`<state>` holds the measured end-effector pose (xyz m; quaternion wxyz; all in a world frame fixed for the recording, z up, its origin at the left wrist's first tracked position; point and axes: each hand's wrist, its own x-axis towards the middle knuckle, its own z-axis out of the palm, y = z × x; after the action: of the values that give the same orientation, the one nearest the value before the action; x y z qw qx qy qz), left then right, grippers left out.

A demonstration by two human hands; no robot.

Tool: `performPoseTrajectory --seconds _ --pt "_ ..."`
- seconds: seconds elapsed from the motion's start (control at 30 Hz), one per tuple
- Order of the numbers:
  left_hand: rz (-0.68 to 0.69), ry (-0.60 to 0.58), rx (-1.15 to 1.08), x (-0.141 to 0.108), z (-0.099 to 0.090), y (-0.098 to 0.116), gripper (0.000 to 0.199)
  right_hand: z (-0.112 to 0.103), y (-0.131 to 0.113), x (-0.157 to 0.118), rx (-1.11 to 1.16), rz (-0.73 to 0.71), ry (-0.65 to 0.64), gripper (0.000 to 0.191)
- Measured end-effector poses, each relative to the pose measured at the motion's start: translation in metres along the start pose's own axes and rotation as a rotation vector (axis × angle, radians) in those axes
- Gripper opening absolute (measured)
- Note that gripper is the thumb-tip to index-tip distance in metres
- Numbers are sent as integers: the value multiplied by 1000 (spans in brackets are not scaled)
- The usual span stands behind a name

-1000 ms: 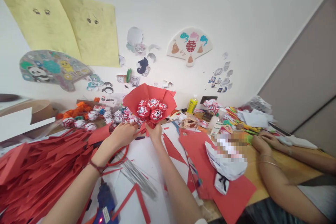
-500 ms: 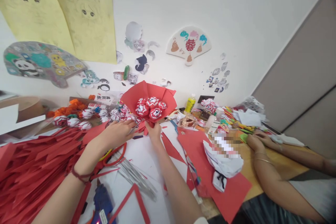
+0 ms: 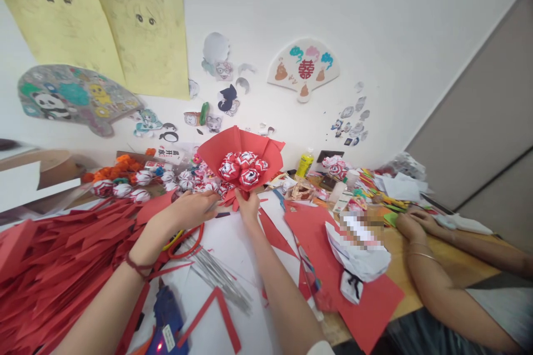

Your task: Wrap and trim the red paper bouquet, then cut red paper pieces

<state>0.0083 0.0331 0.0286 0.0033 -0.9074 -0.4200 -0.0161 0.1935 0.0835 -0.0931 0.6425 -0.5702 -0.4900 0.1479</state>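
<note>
A paper-flower bouquet [image 3: 250,169] stands upright near the middle, several red-and-white folded flowers inside a flared red paper wrap [image 3: 225,141]. My right hand [image 3: 249,205] is closed round its narrow base, just under the blooms. To the left of that base is my left hand [image 3: 195,209], back upward, with fingers stretched toward the bouquet; it appears to hold nothing, though its fingertips are partly hidden. Orange-red scissors [image 3: 195,245] lie below the left wrist, beside a bundle of thin metal wires [image 3: 219,272].
A blue glue gun [image 3: 166,316] with a lit red light lies at the front. Red paper strips [image 3: 62,266] pile up at left. Loose paper flowers [image 3: 144,177] line the wall, with a yellow bottle [image 3: 305,163] farther right. Another person's hands [image 3: 412,224] work at far right.
The whole view has shifted slightly, so things sit a little farther right. My hands keep nearly the same pose at the bouquet.
</note>
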Motion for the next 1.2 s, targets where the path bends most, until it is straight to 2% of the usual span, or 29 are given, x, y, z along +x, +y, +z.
performPoseTrajectory --seconds 0.1,0.2,0.4,0.57,0.8,0.97,1.2 --pt "9 -76 19 1 0 1 41 0 1 0 -2 -7 6 39" --pt "17 -84 16 2 2 0 43 0 1 0 1 -13 24 41" --pt "75 -35 -2 3 8 -5 41 -2 -4 -2 18 -33 37 38" --pt "92 14 29 5 7 2 39 -3 -9 -3 40 -54 43 35" --pt "116 66 61 8 6 10 51 -7 -25 -6 75 -44 35 31" --pt "135 80 16 7 3 11 45 -9 -32 -7 164 -50 1 37" --pt "188 103 -21 7 2 14 52 -5 -29 -10 267 -25 -50 33"
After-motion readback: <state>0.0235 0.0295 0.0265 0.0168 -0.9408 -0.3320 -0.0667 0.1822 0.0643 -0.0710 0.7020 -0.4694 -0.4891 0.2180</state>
